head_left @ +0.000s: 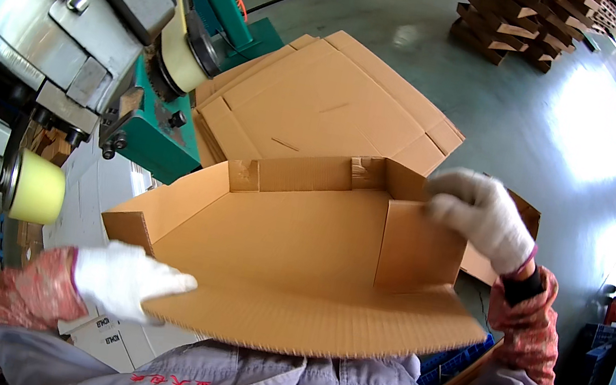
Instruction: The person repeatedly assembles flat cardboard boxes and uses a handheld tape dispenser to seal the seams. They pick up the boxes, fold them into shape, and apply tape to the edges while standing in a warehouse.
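Note:
A shallow brown cardboard box [293, 227], partly folded, is held in front of my chest. Its far and left walls stand up, while the wide near flap [318, 322] slopes toward me. My left hand [128, 280], in a white glove, grips the near left corner with the thumb on top; the fingers beneath are hidden. At the right side, my gloved right hand [484, 220] has its fingers curled over the upright corner flap [417, 249], which looks slightly blurred.
Flat cardboard blanks [331, 106] lie stacked just beyond the box. Green and grey machinery [162, 130] with a yellow roller [39, 186] stands close on the left. Wooden pallets [511, 22] are piled at the far right, and blue plastic crates [610, 370] stand at right.

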A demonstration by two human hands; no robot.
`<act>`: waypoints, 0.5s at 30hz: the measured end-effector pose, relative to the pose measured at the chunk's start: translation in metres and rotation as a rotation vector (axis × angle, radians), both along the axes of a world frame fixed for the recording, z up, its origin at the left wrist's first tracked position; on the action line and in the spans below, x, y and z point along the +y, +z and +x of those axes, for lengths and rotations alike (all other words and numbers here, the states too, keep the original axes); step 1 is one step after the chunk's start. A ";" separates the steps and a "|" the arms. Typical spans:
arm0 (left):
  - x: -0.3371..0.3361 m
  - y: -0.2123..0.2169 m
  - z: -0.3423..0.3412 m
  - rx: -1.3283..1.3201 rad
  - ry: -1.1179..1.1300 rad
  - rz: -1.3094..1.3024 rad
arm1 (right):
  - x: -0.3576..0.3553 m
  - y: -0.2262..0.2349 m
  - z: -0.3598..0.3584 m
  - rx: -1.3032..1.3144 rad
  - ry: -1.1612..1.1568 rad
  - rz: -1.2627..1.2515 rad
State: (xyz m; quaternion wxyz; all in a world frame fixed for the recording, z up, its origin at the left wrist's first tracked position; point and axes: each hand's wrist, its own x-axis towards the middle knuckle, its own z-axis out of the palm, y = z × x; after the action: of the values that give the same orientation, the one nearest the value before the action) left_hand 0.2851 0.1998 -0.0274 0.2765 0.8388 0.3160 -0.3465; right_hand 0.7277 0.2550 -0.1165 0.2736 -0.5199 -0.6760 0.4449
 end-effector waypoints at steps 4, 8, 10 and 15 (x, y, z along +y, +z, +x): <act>0.059 -0.021 -0.029 -0.126 0.700 -0.406 | 0.017 -0.007 0.034 0.350 0.189 -0.063; 0.077 -0.030 -0.024 -0.233 0.694 0.151 | 0.002 0.015 -0.001 -0.283 0.114 0.142; 0.073 -0.034 -0.043 -0.377 0.726 0.448 | 0.009 0.007 0.005 -0.106 0.063 0.092; 0.044 -0.077 -0.131 -1.188 1.167 0.040 | 0.025 -0.002 0.003 0.155 0.048 0.020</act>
State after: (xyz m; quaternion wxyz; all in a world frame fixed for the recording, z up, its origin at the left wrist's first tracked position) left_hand 0.1537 0.2441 -0.1042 0.5174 0.5881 0.5078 0.3586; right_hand 0.7305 0.2798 -0.1186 0.3197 -0.4647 -0.6694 0.4834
